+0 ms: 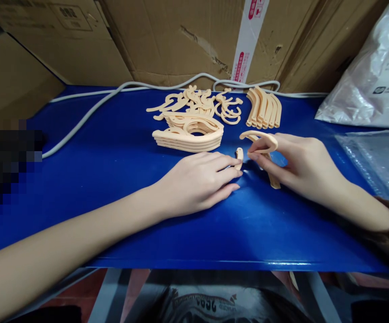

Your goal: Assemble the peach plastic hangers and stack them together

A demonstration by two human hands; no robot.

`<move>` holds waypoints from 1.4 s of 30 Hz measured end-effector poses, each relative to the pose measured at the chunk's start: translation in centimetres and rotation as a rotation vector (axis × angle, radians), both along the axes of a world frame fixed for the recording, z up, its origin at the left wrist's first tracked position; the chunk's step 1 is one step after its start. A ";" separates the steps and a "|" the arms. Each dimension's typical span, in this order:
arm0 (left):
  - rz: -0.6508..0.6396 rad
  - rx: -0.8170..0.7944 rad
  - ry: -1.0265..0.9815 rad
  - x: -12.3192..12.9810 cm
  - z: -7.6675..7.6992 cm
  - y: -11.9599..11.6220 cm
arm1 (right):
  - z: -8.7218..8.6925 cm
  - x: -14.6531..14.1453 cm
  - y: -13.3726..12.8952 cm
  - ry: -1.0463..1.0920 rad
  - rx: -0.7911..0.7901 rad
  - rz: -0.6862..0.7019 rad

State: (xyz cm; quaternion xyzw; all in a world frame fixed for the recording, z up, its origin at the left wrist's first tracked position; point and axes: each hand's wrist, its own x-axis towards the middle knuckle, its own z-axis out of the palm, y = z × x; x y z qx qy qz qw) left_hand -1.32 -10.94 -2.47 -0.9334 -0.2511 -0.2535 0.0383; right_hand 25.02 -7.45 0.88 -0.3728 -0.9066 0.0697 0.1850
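Note:
My left hand (199,181) is on the blue table (120,179), its fingers closed round a short beige plastic hanger arm (239,156); part of that arm is hidden beneath the fingertips. Between the thumb and forefinger of my right hand (297,166) is a curved beige hanger hook (272,142), held just above the table. Under the right hand another beige hanger arm (275,180) shows, partly covered by the fingers. A stack of assembled folding hangers (188,142) stands just beyond my left hand.
Behind the stack lie loose hanger parts (197,101) and several hooks (228,110). A row of hanger arms (264,110) sits at the back right. A white cable (89,114) runs along the cardboard boxes (187,40). Plastic bags (365,80) occupy the right side.

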 end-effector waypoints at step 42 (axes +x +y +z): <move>0.105 -0.161 -0.063 -0.1 -0.6 0.2 | -1.4 -1.0 -0.3 0.211 -0.045 0.025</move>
